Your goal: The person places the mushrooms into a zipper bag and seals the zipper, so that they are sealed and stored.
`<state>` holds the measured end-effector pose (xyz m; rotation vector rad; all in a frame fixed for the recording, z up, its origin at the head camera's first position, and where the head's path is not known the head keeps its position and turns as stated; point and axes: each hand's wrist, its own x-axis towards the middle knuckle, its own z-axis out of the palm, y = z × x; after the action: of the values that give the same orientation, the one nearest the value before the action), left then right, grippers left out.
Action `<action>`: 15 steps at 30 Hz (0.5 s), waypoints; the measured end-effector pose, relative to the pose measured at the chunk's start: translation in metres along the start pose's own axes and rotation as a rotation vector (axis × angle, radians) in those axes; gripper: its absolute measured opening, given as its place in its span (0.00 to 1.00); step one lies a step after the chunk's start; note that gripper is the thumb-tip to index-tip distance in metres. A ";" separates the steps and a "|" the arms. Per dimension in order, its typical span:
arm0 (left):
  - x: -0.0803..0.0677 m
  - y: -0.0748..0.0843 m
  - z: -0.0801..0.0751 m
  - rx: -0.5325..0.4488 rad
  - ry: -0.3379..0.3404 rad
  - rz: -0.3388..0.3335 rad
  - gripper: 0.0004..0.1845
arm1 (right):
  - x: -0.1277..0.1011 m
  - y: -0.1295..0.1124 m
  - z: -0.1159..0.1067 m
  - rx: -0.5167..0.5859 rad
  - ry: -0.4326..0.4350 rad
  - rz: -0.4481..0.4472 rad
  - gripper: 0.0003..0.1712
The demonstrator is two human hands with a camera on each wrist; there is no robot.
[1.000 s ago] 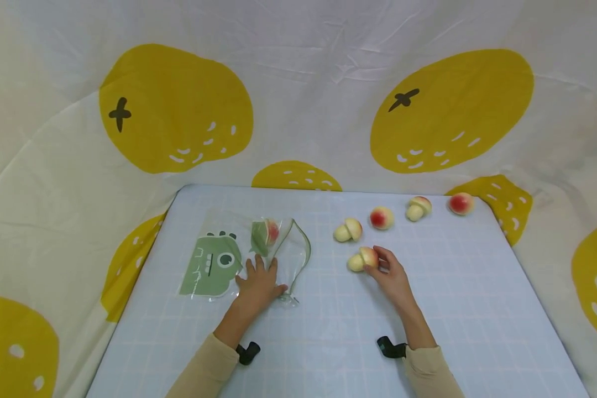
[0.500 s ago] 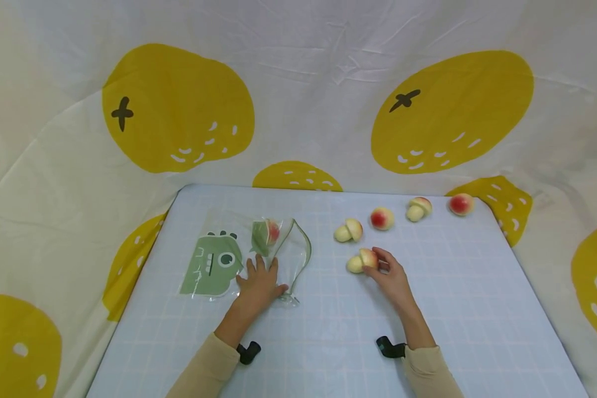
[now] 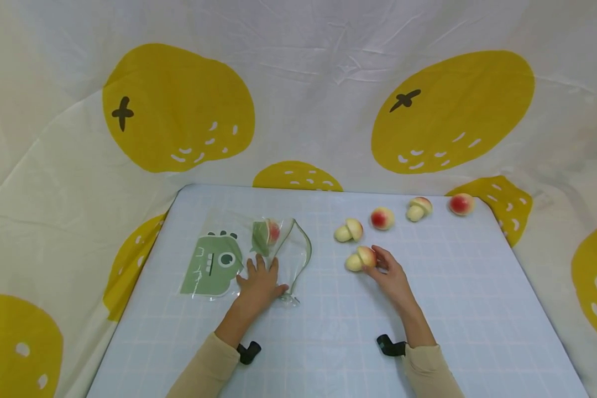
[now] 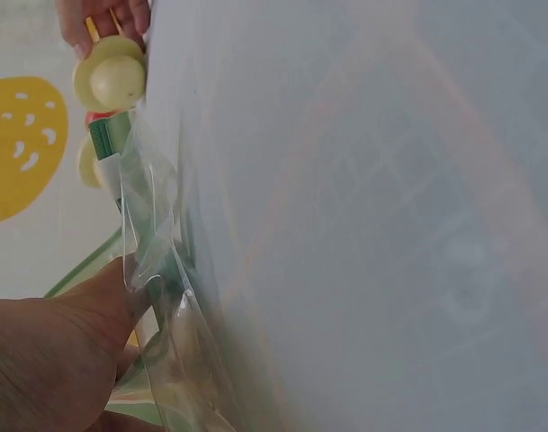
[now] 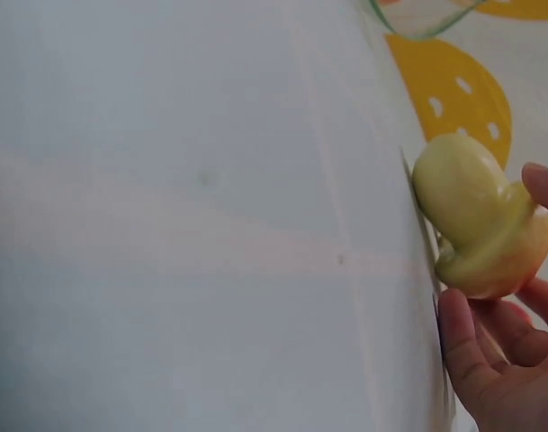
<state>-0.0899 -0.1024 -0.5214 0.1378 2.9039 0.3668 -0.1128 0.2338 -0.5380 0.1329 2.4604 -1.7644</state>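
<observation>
Left hand [image 4: 40, 360] cut off by the left-wrist frame edge, bag [image 4: 157, 297] blurred.

Left hand [image 3: 260, 284] lies flat, fingers spread; right hand [image 3: 391, 276] has fingers curled.

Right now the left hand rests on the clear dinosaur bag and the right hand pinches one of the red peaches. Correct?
Not quite. The right hand pinches a toy mushroom, not a peach, as the right wrist view shows. The left hand does rest on the clear dinosaur bag.
</observation>
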 end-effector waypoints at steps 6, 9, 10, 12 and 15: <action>0.000 0.001 -0.002 -0.007 -0.002 -0.002 0.44 | -0.002 -0.007 0.001 0.018 -0.003 0.020 0.39; 0.000 0.001 -0.002 -0.005 -0.004 -0.002 0.44 | -0.002 -0.006 0.001 0.032 -0.002 0.022 0.39; -0.001 0.001 -0.002 -0.006 -0.005 -0.002 0.44 | -0.001 -0.005 0.000 0.031 0.001 0.023 0.39; -0.001 0.001 -0.002 -0.005 -0.004 -0.002 0.44 | 0.000 0.000 0.000 0.046 0.008 0.029 0.39; -0.001 0.001 -0.002 -0.003 -0.004 0.000 0.44 | 0.000 0.000 0.000 0.089 0.010 0.050 0.39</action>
<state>-0.0894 -0.1022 -0.5191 0.1374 2.8997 0.3705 -0.1132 0.2333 -0.5380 0.2093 2.3643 -1.8566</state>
